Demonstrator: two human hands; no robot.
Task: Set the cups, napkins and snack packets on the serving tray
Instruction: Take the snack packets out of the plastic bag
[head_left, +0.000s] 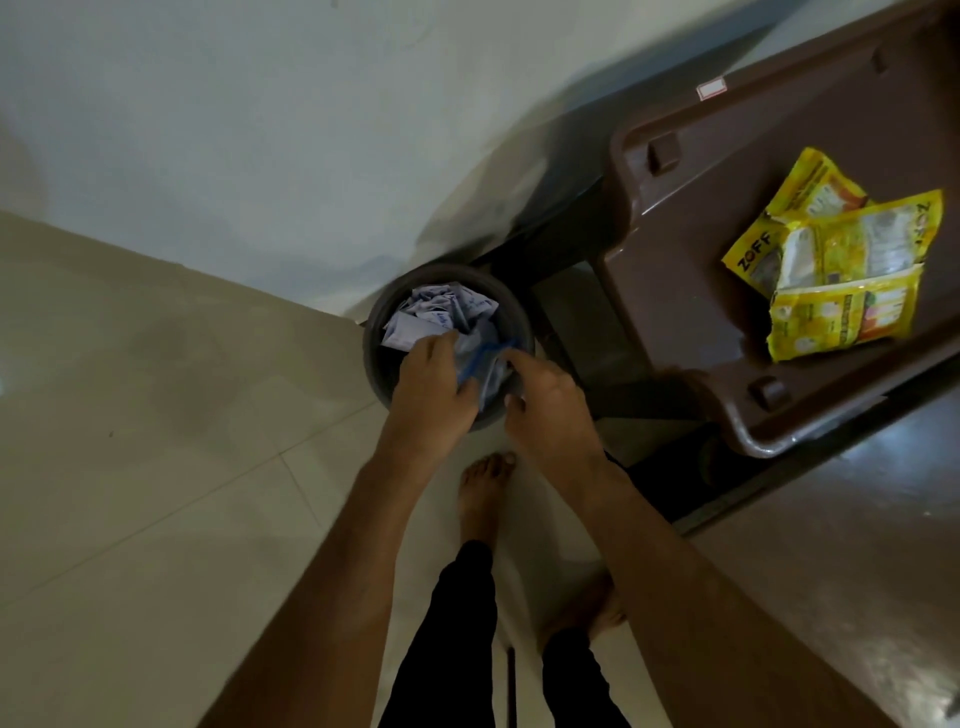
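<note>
A pale tiled floor (156, 467) fills the left and lower view, meeting a light wall (234, 130) above. At the right a dark glossy table (857, 545) carries a brown serving tray (675, 291) whose long axis runs diagonally from lower left to upper right. On the tray's right part lie three yellow snack packets (836, 260), overlapping flat, their long sides slanting roughly along the same diagonal; the print on them reads tilted.

On the floor against the wall, just left of the tray's corner, stands a dark round bin (387, 322) holding crumpled white papers (441, 312). Both hands are over its mouth. The left hand (434, 395) has its grip curled round a pale bag with a blue strip (485, 364), thumb pressed against it. The right hand (545, 410) has its grip partly open, forefinger stretched to the blue strip's far end; whether it pinches it I cannot tell. Bare feet (483, 493) stand below.
</note>
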